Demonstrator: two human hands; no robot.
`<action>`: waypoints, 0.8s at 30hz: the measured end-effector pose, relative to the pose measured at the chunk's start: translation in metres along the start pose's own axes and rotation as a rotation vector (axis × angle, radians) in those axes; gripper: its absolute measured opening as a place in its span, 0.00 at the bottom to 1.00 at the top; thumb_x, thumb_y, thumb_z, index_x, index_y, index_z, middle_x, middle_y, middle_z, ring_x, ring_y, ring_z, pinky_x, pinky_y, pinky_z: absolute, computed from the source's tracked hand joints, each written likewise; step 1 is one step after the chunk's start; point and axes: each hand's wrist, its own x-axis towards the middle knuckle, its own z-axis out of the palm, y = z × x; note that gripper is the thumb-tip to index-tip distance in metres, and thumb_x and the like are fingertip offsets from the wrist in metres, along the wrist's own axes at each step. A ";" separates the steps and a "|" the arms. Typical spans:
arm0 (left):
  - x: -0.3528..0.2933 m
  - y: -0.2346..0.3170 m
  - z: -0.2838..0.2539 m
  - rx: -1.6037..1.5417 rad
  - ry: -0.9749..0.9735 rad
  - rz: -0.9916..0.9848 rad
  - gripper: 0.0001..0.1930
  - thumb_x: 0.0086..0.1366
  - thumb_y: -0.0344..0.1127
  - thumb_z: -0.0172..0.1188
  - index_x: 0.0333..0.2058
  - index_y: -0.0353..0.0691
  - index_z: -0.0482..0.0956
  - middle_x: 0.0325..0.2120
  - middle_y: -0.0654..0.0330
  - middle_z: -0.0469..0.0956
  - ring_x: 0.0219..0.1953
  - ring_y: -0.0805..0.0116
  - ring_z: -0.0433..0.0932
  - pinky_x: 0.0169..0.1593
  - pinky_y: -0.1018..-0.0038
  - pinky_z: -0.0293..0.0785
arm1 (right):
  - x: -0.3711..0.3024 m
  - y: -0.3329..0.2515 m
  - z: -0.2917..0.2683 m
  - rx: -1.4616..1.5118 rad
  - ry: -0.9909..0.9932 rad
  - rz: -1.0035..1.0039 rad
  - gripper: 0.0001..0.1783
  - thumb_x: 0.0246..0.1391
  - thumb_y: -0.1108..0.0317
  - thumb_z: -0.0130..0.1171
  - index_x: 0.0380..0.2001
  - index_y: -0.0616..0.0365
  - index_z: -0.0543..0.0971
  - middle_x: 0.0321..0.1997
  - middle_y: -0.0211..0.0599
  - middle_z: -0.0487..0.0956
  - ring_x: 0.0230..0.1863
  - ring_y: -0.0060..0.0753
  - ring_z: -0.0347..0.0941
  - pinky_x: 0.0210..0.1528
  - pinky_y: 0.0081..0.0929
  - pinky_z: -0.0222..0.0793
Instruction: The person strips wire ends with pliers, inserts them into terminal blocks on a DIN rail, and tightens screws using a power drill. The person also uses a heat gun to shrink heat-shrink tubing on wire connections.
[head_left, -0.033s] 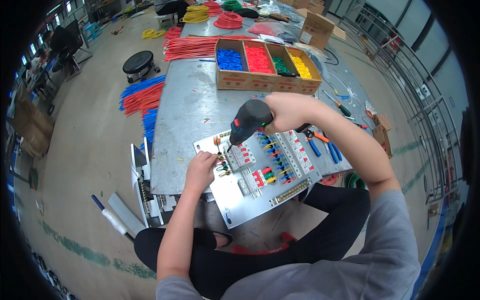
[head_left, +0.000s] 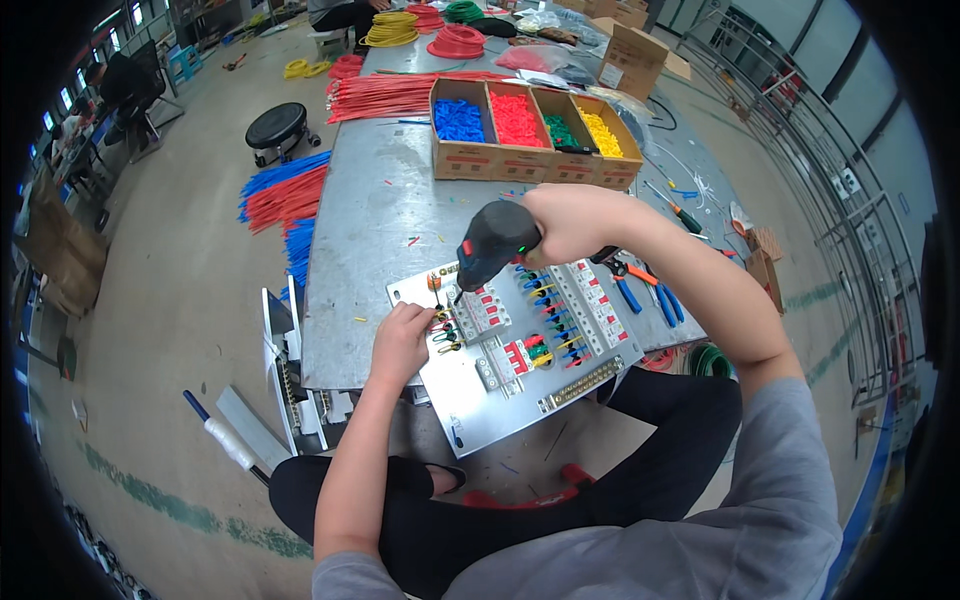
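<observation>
Panel (head_left: 530,360) of breakers and coloured wires lies at the near edge of the grey surface (head_left: 390,200), partly overhanging toward the lap. Right hand (head_left: 570,222) is clenched round a black power screwdriver (head_left: 495,245), tip down on the panel's left side. Left hand (head_left: 402,335) pinches small wires (head_left: 445,330) at the panel's left edge. Panel looks stiff and fairly heavy; best gripped by its bare edges. Nothing differs from the earlier frame

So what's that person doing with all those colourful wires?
A person sits at a grey metal table. The right hand holds a black power screwdriver, tip down on a panel of switches and coloured wires. The left hand pinches wires at the panel's left edge. A cardboard box of coloured pieces sits behind.
</observation>
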 end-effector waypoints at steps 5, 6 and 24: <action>-0.001 0.002 -0.006 -0.057 0.016 -0.028 0.06 0.66 0.25 0.66 0.42 0.33 0.86 0.39 0.54 0.81 0.45 0.50 0.78 0.49 0.58 0.79 | -0.008 -0.048 -0.028 -0.179 -0.018 0.034 0.19 0.48 0.61 0.76 0.38 0.64 0.87 0.33 0.52 0.87 0.40 0.58 0.86 0.43 0.50 0.80; -0.002 0.002 -0.007 -0.054 0.016 -0.032 0.06 0.67 0.25 0.66 0.41 0.33 0.86 0.39 0.54 0.81 0.46 0.50 0.78 0.50 0.58 0.78 | -0.015 -0.060 -0.035 -0.214 -0.031 0.056 0.19 0.47 0.61 0.76 0.38 0.64 0.87 0.34 0.52 0.87 0.40 0.58 0.86 0.43 0.50 0.80; -0.006 -0.021 0.016 -0.464 0.044 -0.695 0.16 0.74 0.44 0.61 0.38 0.42 0.94 0.35 0.55 0.83 0.50 0.52 0.77 0.60 0.61 0.72 | -0.203 0.109 0.122 1.090 1.126 0.295 0.08 0.57 0.74 0.72 0.39 0.62 0.83 0.29 0.28 0.81 0.23 0.22 0.73 0.28 0.25 0.68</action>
